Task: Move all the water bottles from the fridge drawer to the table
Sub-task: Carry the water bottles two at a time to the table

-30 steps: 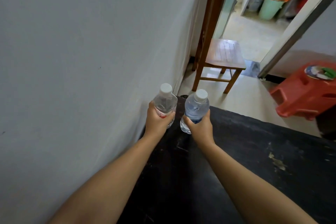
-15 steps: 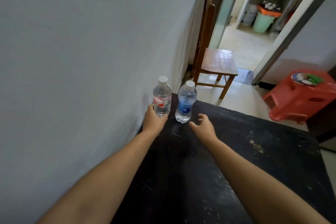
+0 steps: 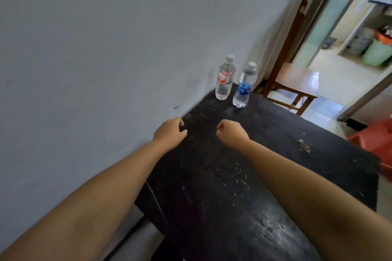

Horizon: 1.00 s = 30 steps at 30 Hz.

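Two water bottles stand upright side by side at the far corner of the black table (image 3: 244,176), close to the wall. The left one (image 3: 224,79) has a red and white label, the right one (image 3: 244,88) a blue label; both have white caps. My left hand (image 3: 169,132) hovers over the table nearer to me, fingers curled loosely, holding nothing. My right hand (image 3: 230,131) is beside it, fingers closed in a loose fist, also empty. Both hands are well short of the bottles. No fridge drawer is in view.
A grey wall (image 3: 106,48) runs along the table's left edge. Beyond the table stands a wooden chair (image 3: 297,82), then a doorway with bins (image 3: 376,53). A red plastic stool (image 3: 377,144) sits at the table's right.
Both hands set the bottles down at the table's far corner, let go and drew back toward me. The right hand's fingers closed.
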Tool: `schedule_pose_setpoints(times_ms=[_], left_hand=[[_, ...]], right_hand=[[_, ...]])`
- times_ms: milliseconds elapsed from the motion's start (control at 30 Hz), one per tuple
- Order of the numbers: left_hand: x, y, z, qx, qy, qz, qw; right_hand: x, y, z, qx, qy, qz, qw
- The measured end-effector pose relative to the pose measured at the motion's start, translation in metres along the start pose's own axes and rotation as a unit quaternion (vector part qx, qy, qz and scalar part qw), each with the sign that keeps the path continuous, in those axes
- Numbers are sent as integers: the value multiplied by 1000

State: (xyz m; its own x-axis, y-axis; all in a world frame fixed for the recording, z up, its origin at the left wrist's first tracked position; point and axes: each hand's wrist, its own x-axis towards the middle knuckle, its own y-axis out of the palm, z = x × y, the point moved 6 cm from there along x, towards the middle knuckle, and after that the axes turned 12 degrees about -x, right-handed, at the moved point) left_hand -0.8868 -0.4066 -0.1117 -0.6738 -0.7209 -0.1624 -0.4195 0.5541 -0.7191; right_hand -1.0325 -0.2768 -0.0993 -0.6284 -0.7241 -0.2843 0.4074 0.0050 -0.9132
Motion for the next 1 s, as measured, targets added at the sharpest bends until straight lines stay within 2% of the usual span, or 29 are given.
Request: schedule_pose_setpoints(times_ms=[233, 500, 767, 900, 1000], left_hand=[[-140, -61, 74, -22, -120, -99, 988], [-291, -126, 152, -41, -237, -228, 944], [-496, -145, 230, -62, -349, -320, 879], [-616, -136, 256, -69, -417, -349, 836], [-708, -132, 264, -82, -468, -387, 790]], right_hand=[[-76, 38, 102, -94, -161, 33, 982], [-155, 97, 227, -156, -327, 65, 930], [-299, 183, 331, -194, -462, 94, 860], [-397, 226, 365, -203, -542, 103, 809], [-478, 256, 389, -198, -605, 115, 763]])
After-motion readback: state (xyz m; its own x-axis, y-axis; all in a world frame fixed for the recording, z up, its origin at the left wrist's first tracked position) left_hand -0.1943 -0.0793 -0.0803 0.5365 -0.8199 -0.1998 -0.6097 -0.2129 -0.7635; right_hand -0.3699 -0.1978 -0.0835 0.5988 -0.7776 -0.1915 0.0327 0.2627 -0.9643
